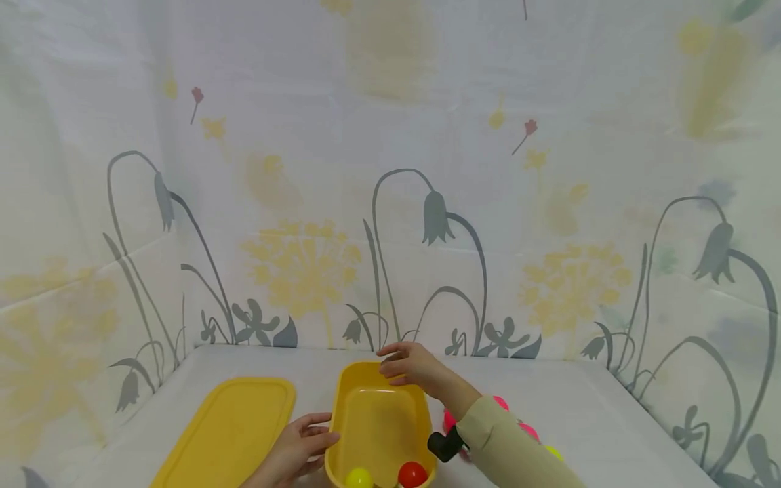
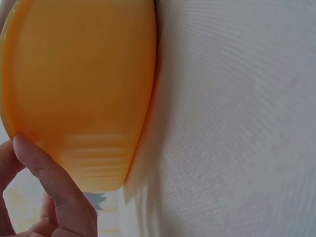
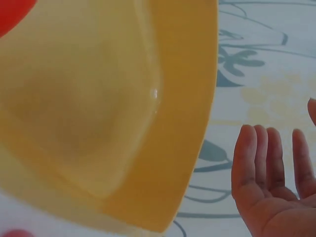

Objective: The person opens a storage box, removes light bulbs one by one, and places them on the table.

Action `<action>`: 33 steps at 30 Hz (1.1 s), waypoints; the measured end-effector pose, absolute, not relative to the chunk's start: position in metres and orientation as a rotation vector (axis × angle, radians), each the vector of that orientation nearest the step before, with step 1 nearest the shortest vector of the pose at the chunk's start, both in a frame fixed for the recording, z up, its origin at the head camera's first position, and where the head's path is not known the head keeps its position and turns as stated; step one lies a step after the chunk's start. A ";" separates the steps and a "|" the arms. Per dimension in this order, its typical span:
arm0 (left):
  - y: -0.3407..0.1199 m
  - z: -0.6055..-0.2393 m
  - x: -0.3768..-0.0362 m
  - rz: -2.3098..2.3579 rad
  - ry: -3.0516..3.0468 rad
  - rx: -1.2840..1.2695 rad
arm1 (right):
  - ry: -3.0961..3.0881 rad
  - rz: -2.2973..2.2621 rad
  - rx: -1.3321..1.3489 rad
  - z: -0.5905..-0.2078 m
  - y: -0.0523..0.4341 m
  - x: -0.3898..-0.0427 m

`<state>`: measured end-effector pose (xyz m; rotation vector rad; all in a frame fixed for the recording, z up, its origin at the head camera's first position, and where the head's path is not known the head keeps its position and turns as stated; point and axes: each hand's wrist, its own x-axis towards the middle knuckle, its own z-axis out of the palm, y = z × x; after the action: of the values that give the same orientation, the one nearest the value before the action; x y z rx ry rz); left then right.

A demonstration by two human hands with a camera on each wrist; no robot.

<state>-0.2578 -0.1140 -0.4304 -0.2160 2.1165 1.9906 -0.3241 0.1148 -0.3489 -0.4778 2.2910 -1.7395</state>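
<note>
Now: Both Hands at the Yellow Tub

Leftmost lies a flat yellow plastic lid (image 1: 228,430). Beside it the left hand (image 1: 299,451) — fingers straight — presses the deep yellow plastic tub (image 1: 372,423) (holding yellow (image 1: 358,478) and red (image 1: 412,474) balls). Farther right, the right hand (image 1: 410,364) hovers spread over its far rim.

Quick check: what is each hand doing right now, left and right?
Left hand: open, fingers resting against the yellow tub's near left wall.
Right hand: open and empty above the tub's far rim.
</note>
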 end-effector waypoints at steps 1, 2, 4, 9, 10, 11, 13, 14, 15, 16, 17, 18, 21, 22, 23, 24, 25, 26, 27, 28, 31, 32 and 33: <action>-0.114 -0.430 -0.258 1.992 2.117 -0.211 | 2.280 -1.735 -0.490 -0.349 0.112 -0.325; -0.114 -0.430 -0.258 1.993 2.118 -0.206 | 2.275 -1.727 -0.503 -0.349 0.110 -0.325; -0.114 -0.429 -0.257 1.997 2.118 -0.193 | 2.263 -1.714 -0.536 -0.350 0.104 -0.326; -0.115 -0.429 -0.258 1.993 2.129 -0.208 | 2.242 -1.634 -0.608 -0.358 0.091 -0.328; -0.115 -0.429 -0.258 1.992 2.130 -0.210 | 2.233 -1.611 -0.621 -0.359 0.089 -0.328; -0.115 -0.429 -0.258 1.991 2.131 -0.209 | 2.223 -1.583 -0.633 -0.360 0.087 -0.328; -0.115 -0.429 -0.258 1.994 2.126 -0.212 | 2.193 -1.528 -0.660 -0.361 0.083 -0.329; -0.115 -0.429 -0.258 1.996 2.124 -0.211 | 2.174 -1.500 -0.672 -0.362 0.082 -0.329; -0.115 -0.429 -0.258 1.997 2.123 -0.209 | 2.159 -1.465 -0.690 -0.363 0.081 -0.329; -0.115 -0.429 -0.258 1.997 2.122 -0.206 | 2.148 -1.423 -0.710 -0.364 0.081 -0.328; -0.115 -0.429 -0.258 1.997 2.121 -0.204 | 2.142 -1.373 -0.735 -0.365 0.080 -0.328; -0.115 -0.429 -0.258 1.996 2.121 -0.205 | 2.131 -1.323 -0.762 -0.366 0.080 -0.328; -0.114 -0.429 -0.258 1.993 2.122 -0.189 | 2.071 -1.170 -0.859 -0.368 0.079 -0.327; -0.114 -0.429 -0.257 1.994 2.123 -0.181 | 2.037 -1.123 -0.884 -0.369 0.079 -0.327; -0.114 -0.429 -0.257 1.996 2.124 -0.173 | 1.996 -1.083 -0.904 -0.369 0.079 -0.327; -0.114 -0.429 -0.257 1.998 2.123 -0.164 | 1.954 -1.053 -0.916 -0.369 0.078 -0.326; -0.114 -0.430 -0.257 2.000 2.121 -0.160 | 1.917 -1.027 -0.920 -0.369 0.078 -0.326; -0.115 -0.429 -0.256 2.001 2.118 -0.157 | 1.883 -1.001 -0.919 -0.369 0.078 -0.326; -0.115 -0.430 -0.256 2.003 2.117 -0.154 | 1.859 -0.975 -0.915 -0.370 0.077 -0.326; -0.115 -0.430 -0.256 2.005 2.115 -0.151 | 1.844 -0.948 -0.913 -0.370 0.077 -0.326; -0.116 -0.430 -0.255 2.010 2.105 -0.148 | 1.822 -0.862 -0.921 -0.372 0.076 -0.325; -0.116 -0.430 -0.255 2.014 2.102 -0.145 | 1.811 -0.834 -0.921 -0.373 0.076 -0.325; -0.116 -0.430 -0.255 2.017 2.099 -0.141 | 1.809 -0.805 -0.925 -0.374 0.075 -0.325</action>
<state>-0.2549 -0.1158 -0.4300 -0.1414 2.0990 2.0173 -0.3246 0.0753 -0.3739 -0.9245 1.8088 -0.8051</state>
